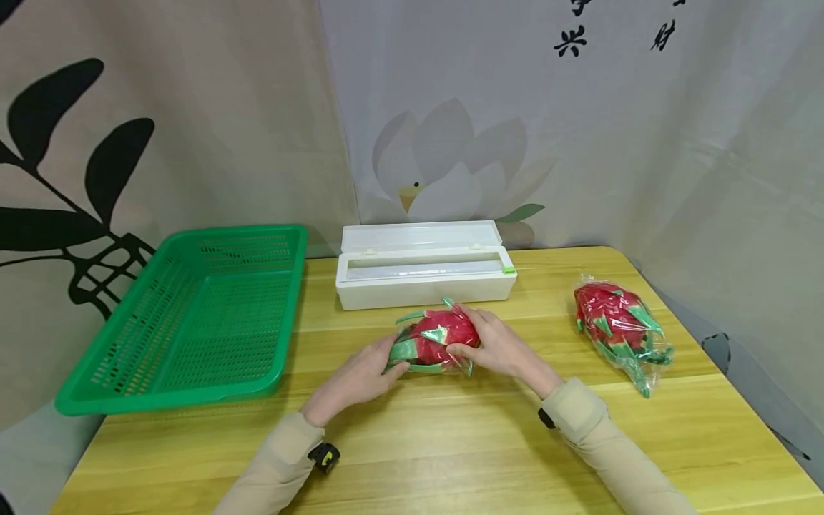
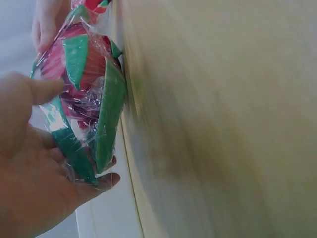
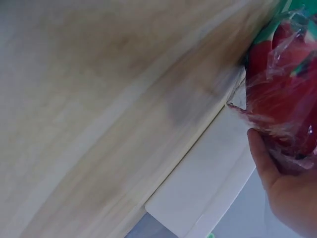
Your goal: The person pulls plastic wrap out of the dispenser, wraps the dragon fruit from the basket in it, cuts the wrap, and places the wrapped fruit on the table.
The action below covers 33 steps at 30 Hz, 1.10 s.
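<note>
A dragon fruit [image 1: 444, 335], red with green scales and covered in clear plastic film, is held between both hands near the middle of the table. My left hand [image 1: 362, 372] grips its left end, thumb toward the near side and fingers around the back. At the right end, my right hand [image 1: 498, 343] holds it with the thumb low in front and the fingers over the top. In the left wrist view the film [image 2: 89, 101] is crumpled around the green scales. A second film-wrapped dragon fruit [image 1: 618, 322] lies at the right of the table.
A white cling film box [image 1: 425, 290] with its lid raised stands behind the hands, a roll inside. To the left is a green plastic basket [image 1: 277, 365] on the wooden table [image 1: 450, 458]. A printed curtain [image 1: 644, 143] hangs behind.
</note>
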Tool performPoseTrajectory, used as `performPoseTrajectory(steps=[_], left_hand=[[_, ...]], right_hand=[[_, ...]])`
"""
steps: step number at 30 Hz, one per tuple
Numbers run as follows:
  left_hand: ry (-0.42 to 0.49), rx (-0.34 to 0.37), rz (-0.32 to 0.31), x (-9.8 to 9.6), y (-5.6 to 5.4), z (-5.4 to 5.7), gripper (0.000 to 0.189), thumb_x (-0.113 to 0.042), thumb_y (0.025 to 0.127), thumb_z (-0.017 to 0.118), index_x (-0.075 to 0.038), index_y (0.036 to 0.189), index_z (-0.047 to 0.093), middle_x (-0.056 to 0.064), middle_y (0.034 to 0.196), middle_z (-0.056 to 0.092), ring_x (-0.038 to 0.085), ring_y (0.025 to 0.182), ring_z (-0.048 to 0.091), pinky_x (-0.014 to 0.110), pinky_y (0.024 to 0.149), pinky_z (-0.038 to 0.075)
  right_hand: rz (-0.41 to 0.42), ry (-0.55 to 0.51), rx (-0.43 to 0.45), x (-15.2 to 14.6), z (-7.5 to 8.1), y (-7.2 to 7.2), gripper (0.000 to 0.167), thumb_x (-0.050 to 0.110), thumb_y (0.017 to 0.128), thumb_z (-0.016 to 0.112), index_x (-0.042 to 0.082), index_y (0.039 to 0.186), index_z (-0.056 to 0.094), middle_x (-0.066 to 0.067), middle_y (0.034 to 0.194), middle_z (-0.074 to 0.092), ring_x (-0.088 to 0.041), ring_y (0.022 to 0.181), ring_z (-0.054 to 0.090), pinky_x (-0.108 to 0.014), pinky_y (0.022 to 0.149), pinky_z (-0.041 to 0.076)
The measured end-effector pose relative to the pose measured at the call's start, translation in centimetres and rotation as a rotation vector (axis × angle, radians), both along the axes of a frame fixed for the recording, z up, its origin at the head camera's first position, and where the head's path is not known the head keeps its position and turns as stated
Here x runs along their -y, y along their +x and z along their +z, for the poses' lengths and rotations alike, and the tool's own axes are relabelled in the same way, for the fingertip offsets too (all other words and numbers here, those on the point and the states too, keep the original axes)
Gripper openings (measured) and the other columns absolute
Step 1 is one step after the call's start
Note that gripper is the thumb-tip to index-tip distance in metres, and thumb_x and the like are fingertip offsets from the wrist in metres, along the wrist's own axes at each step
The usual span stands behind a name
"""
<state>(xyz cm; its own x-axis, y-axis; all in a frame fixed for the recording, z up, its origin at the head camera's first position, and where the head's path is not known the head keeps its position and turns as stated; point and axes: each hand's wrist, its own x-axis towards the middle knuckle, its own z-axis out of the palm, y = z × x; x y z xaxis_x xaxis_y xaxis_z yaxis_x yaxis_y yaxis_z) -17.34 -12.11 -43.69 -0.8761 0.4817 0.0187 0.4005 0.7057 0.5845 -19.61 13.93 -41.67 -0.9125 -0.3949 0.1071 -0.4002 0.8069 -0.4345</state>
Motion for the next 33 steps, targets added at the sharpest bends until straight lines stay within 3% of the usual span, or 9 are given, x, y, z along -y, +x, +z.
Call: performPoseTrajectory(steps=[5, 13, 16, 20, 26, 33], left_hand=[[0.002, 0.025, 0.015, -0.1, -0.1, 0.0, 0.077, -0.041, 0.095, 0.054, -0.003, 0.151, 0.017, 0.02, 0.151, 0.034, 0.034, 0.136, 0.04, 0.048, 0.108, 0.04], [0.042, -0.024, 0.07, -0.4, 0.0, 0.1, 0.079, -0.037, 0.095, 0.055, 0.0, 0.151, 0.013, 0.023, 0.153, 0.028, 0.037, 0.139, 0.035, 0.051, 0.11, 0.038], [0.064, -0.088, 0.042, -0.5, -0.1, 0.2, 0.077, -0.033, 0.095, 0.056, -0.003, 0.152, 0.014, 0.019, 0.156, 0.022, 0.034, 0.142, 0.029, 0.048, 0.113, 0.033], [0.079, -0.139, 0.001, -0.6, -0.3, 0.2, 0.073, -0.028, 0.094, 0.057, -0.005, 0.152, 0.018, 0.017, 0.157, 0.021, 0.033, 0.144, 0.027, 0.045, 0.114, 0.03], [0.083, -0.12, -0.001, -0.5, -0.6, 0.2, 0.071, -0.027, 0.094, 0.057, -0.006, 0.151, 0.02, 0.016, 0.156, 0.023, 0.034, 0.142, 0.03, 0.044, 0.113, 0.033], [0.092, -0.109, -0.006, -0.4, -0.8, 0.2, 0.07, -0.026, 0.094, 0.058, -0.006, 0.151, 0.022, 0.016, 0.156, 0.025, 0.034, 0.141, 0.032, 0.045, 0.112, 0.034]], right_hand=[[0.016, -0.063, -0.01, -0.1, -0.2, -0.1, 0.087, 0.055, 0.08, 0.067, 0.002, 0.143, 0.038, -0.019, 0.131, 0.056, -0.03, 0.113, 0.059, -0.043, 0.092, 0.054], [0.064, -0.074, 0.018, -0.8, 0.6, -0.1, 0.078, 0.051, 0.084, 0.065, 0.009, 0.143, 0.036, -0.016, 0.121, 0.064, -0.025, 0.103, 0.064, -0.041, 0.089, 0.055], [0.078, -0.072, 0.01, -1.3, 1.4, 0.1, 0.069, 0.044, 0.086, 0.065, 0.007, 0.14, 0.041, -0.017, 0.121, 0.065, -0.03, 0.108, 0.064, -0.045, 0.091, 0.053], [0.07, -0.022, -0.068, -1.6, 2.2, 0.3, 0.055, 0.038, 0.087, 0.066, 0.003, 0.128, 0.056, -0.017, 0.117, 0.068, -0.032, 0.107, 0.066, -0.044, 0.089, 0.055], [0.075, -0.011, -0.11, -1.4, 2.3, 0.5, 0.043, 0.031, 0.088, 0.067, 0.0, 0.118, 0.063, -0.016, 0.109, 0.071, -0.026, 0.098, 0.07, -0.037, 0.083, 0.058], [0.069, -0.047, -0.131, -1.4, 1.8, 0.5, 0.04, 0.027, 0.087, 0.069, -0.001, 0.116, 0.064, -0.016, 0.107, 0.071, -0.026, 0.094, 0.071, -0.039, 0.08, 0.058]])
